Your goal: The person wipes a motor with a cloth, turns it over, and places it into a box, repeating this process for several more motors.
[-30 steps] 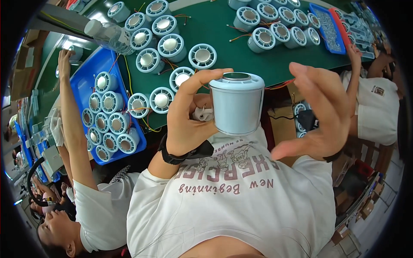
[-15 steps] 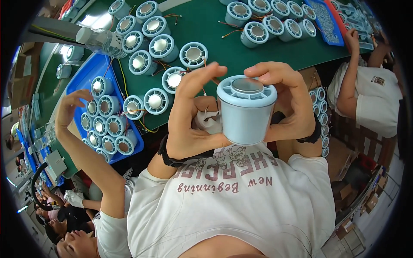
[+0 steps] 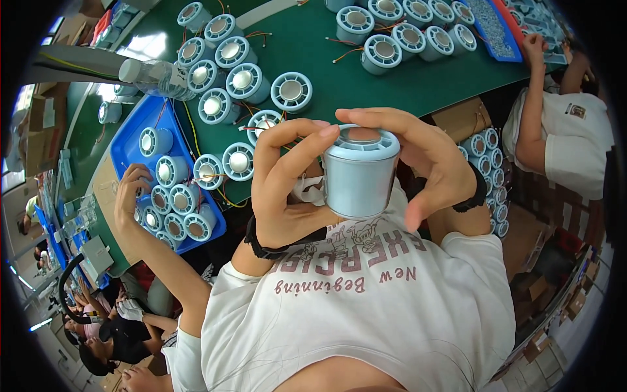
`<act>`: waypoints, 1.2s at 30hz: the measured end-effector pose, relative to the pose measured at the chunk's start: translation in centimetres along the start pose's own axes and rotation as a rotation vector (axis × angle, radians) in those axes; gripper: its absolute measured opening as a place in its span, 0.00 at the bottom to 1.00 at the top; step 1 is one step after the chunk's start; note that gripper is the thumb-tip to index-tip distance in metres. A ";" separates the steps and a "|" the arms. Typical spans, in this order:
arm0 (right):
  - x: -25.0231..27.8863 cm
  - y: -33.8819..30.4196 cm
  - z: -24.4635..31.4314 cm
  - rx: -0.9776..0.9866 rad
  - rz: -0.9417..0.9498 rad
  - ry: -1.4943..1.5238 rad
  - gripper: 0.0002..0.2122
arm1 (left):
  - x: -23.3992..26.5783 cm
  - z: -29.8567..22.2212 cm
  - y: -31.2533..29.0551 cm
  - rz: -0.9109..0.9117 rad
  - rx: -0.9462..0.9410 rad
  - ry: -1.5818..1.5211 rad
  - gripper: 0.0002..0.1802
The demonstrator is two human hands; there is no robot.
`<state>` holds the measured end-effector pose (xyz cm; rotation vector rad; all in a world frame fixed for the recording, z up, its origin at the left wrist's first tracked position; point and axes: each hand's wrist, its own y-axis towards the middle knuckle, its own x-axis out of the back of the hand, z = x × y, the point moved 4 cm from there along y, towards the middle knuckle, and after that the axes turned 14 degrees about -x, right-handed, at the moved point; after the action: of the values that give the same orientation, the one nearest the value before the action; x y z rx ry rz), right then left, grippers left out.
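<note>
In front of my chest is a light-blue cylindrical housing point(image 3: 360, 186), with a slotted rim and a round metallic disc on top. My left hand point(image 3: 279, 186) grips its left side, the thumb low and the fingertips at the top rim. My right hand point(image 3: 437, 157) curves around the other side. Its fingertips reach over the top rim, while its thumb stands apart from the wall. On the green table beyond, several similar housings stand with thin wires, among them one point(image 3: 291, 92) just past my left hand.
A blue tray point(image 3: 121, 147) at left holds several housings, and a co-worker's hand point(image 3: 132, 189) reaches into it. A clear bottle point(image 3: 157, 77) lies near the tray. More housings point(image 3: 382, 53) stand at the far side. At right, a blue bin point(image 3: 490, 32) sits near another person point(image 3: 555, 137).
My right thumb has come off the housing's lower wall, and the right fingers have moved across its top. The left fingertips have closed onto the rim. The co-worker's hand has lowered into the tray.
</note>
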<state>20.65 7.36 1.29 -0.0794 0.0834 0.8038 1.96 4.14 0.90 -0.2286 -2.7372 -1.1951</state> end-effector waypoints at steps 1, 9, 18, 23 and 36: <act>0.0 -0.2 0.2 -0.014 0.009 0.108 0.38 | -0.1 0.0 0.0 0.013 -0.011 0.029 0.42; 0.2 -0.7 2.0 -0.057 -0.313 -0.101 0.24 | -0.6 -0.2 0.0 0.039 0.066 -0.073 0.43; -0.6 -1.7 4.1 -0.074 -0.290 -0.502 0.25 | -1.0 0.0 -0.3 0.086 0.091 -0.148 0.45; 0.0 -1.9 3.1 -0.153 -0.297 -0.236 0.27 | -1.0 0.2 -0.7 0.085 0.073 -0.123 0.46; -0.3 -2.3 2.9 -0.208 -0.373 -0.312 0.30 | -1.3 0.2 -0.4 0.138 0.096 -0.115 0.45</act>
<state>22.23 5.82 4.34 -0.1597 -0.3034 0.4418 3.14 3.92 0.16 -0.4799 -2.8133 -1.0426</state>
